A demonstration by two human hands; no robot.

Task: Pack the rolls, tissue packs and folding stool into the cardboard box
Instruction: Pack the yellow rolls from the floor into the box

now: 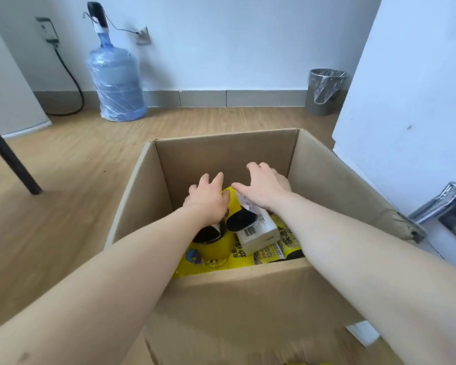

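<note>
— Where are the hands?
— Both are inside the cardboard box (327, 175), mid-frame. The left hand (208, 200), fingers spread and grasping nothing, is over a black roll (208, 234). The right hand (265, 189), equally released, is over a white pack (258, 230).
— And underneath?
— Yellow printed packs (221, 262) lie on the box bottom.

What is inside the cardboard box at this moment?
Yellow-wrapped rolls with black ends and a white pack lie inside the cardboard box. The left hand and right hand cover what is beneath them; the bottom is hidden.
</note>
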